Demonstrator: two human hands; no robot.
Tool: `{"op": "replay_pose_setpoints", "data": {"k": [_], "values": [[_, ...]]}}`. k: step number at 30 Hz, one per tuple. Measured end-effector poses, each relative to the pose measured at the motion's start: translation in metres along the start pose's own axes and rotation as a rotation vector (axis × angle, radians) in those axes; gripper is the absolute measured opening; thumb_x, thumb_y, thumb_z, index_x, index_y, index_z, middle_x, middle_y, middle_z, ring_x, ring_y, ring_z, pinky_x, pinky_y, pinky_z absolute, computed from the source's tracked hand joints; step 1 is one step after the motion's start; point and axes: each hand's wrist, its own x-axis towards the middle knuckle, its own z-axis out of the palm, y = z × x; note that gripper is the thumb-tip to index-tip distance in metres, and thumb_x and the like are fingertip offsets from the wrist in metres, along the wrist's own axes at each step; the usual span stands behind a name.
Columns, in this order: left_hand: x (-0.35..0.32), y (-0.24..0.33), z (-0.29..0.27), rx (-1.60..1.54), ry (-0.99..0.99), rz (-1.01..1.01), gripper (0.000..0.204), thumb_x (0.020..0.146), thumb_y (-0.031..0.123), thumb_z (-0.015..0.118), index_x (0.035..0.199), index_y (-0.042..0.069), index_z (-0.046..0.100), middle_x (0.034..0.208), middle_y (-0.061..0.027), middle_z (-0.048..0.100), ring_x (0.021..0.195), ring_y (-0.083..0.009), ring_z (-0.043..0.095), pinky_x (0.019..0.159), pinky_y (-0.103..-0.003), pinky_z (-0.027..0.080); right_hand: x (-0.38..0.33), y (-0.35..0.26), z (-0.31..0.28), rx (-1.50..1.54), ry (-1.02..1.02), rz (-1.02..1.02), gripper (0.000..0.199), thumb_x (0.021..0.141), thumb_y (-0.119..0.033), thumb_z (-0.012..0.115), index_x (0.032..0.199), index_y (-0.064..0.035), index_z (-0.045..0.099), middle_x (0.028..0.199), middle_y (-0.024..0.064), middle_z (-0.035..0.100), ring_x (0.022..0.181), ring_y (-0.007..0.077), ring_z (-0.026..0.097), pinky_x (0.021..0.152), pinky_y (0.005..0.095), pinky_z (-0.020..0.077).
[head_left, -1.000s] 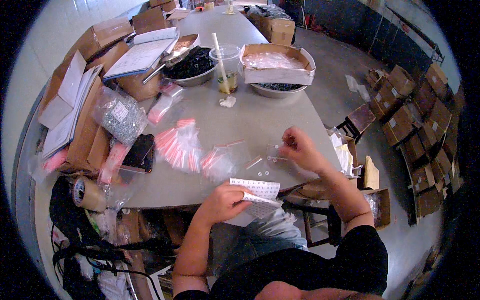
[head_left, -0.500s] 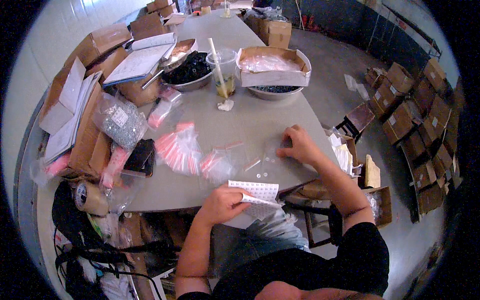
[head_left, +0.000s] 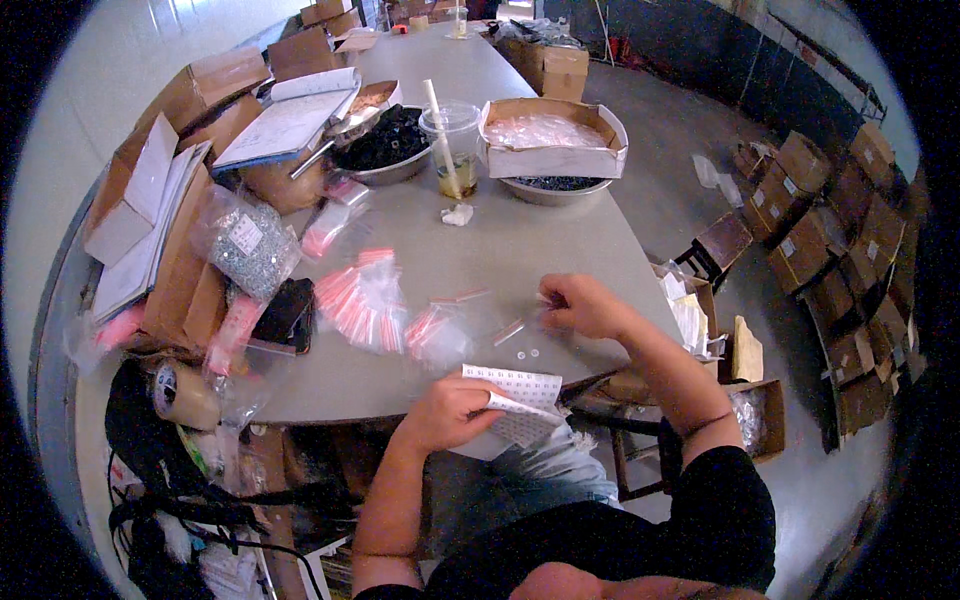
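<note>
My left hand (head_left: 447,412) pinches a folded white sheet of small printed stickers (head_left: 528,384) at the table's near edge, above my lap. Farther right, my right hand (head_left: 580,306) is low over the tabletop with its fingers curled together; whatever they grip is hidden. Just left of it lies a small clear zip bag (head_left: 508,333). Two small round white pieces (head_left: 527,354) rest between that bag and the sheet. Clear zip bags with red strips lie fanned out in a larger pile (head_left: 362,305) and a smaller pile (head_left: 438,338).
A plastic cup with a straw (head_left: 455,160) stands beyond the bags, beside a bowl of black parts (head_left: 385,148). A white carton (head_left: 555,140) sits on another bowl. At left are a bag of metal parts (head_left: 245,240), a dark phone-like object (head_left: 285,315) and a tape roll (head_left: 185,393).
My right hand has moved left and a little nearer, and its fingers are more curled. My left hand keeps hold of the sticker sheet. The whole view has shifted slightly.
</note>
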Motion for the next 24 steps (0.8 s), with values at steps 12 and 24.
{"op": "replay_pose_setpoints", "data": {"k": [12, 24], "values": [[-0.002, 0.000, -0.002, 0.041, -0.036, -0.008, 0.018, 0.077, 0.016, 0.070, 0.072, 0.003, 0.059, 0.092, -0.0106, 0.068, 0.083, -0.0301, 0.063, 0.076, -0.039, 0.048, 0.026, -0.013, 0.017, -0.262, -0.075, -0.459, 0.019, 0.076, -0.017, 0.068, 0.084, -0.0030, 0.058, 0.079, 0.0141, 0.058, 0.079, 0.0311, 0.056, 0.070, 0.0398, 0.0454], [-0.004, 0.001, -0.001, 0.001, -0.008, -0.031, 0.025, 0.076, 0.014, 0.070, 0.064, 0.002, 0.052, 0.092, -0.0111, 0.068, 0.082, -0.0302, 0.063, 0.076, -0.039, 0.049, 0.078, -0.004, -0.070, -0.042, 0.291, -0.255, 0.019, 0.080, -0.016, 0.066, 0.087, -0.0016, 0.056, 0.076, 0.0122, 0.061, 0.068, 0.0237, 0.055, 0.064, 0.0380, 0.0450]]}}
